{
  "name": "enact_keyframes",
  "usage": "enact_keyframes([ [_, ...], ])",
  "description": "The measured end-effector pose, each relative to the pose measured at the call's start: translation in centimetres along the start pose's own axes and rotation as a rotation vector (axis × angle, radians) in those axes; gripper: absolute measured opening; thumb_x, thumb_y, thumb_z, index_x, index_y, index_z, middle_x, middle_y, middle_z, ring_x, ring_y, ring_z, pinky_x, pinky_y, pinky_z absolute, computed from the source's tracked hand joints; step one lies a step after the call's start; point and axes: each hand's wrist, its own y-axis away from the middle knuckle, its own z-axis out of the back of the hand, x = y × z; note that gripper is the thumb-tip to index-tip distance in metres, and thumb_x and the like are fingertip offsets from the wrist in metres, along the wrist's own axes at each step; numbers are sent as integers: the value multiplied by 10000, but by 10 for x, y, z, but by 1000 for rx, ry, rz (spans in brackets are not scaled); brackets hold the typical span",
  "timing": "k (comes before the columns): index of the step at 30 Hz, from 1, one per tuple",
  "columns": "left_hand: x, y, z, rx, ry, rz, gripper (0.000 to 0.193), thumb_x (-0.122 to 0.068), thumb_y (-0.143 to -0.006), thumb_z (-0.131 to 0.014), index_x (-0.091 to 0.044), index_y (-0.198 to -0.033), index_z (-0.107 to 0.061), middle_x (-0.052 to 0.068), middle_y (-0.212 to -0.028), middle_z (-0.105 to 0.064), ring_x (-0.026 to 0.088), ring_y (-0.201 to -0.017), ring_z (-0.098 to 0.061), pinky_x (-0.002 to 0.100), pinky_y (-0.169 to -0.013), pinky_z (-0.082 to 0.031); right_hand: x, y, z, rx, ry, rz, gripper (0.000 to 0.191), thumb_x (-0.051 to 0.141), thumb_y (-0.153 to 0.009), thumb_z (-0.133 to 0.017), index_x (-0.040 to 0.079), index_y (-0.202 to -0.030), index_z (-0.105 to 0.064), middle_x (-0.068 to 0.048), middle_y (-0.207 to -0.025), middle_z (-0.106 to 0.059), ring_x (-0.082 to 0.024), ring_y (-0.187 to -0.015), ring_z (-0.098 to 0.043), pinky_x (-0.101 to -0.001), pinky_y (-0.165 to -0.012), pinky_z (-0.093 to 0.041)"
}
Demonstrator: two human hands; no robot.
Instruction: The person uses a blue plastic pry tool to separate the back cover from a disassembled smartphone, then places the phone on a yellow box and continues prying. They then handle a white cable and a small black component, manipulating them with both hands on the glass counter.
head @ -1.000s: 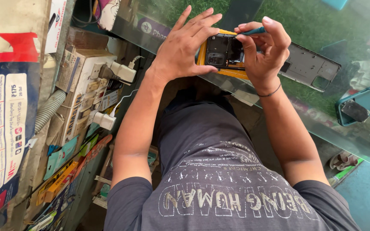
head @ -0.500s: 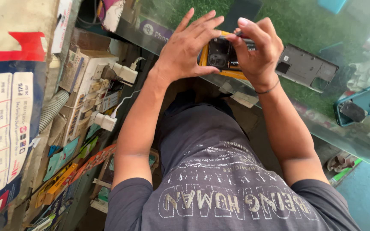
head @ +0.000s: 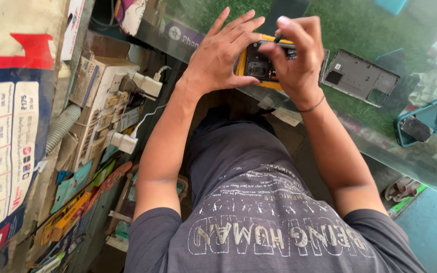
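Opened phone (head: 257, 64) between both hands, left fingers (head: 238, 25) cupping its edge, right fingers (head: 290, 31) pinching a thin tool (head: 278, 38)

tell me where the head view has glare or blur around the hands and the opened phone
Head view: daylight is even, with no hard shadows on the left hand or right hand; the glass counter shows pale reflections along its near edge and at the right; the opened phone is fairly sharp, though fingers hide much of it; the grey back cover reads clearly; the edges look stretched by the wide lens.

Dark grey short-sleeved T-shirt (head: 259, 202) (pale printed lettering), thin dark wristband (head: 311, 107), bare forearms
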Motion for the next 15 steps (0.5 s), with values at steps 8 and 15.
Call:
enact_keyframes([
  [8, 1, 0, -3, 4, 4, 7, 816, -452, -742, -981, -112, -1340, -542, 85, -1596, -463, 269, -1533, -356, 520, -1308, -166, -8, 16, -1, -17, -425, -124, 486, -96, -1167, -582, 106, -1524, -322, -178, -1311, -610, -282, -1124, -684, -354, -976, -606],
  [15, 0, 0, -3, -2, -16, -22, 820, -444, -766, -978, -105, -1368, -537, 90, -1603, -457, 273, -1538, -351, 521, -1311, -160, -8, 5, -4, -124, -3, -128, 528, -6, -999, -796, 83, -1422, -493, -146, -1126, -676, -242, -978, -673, -318, -868, -592],
])
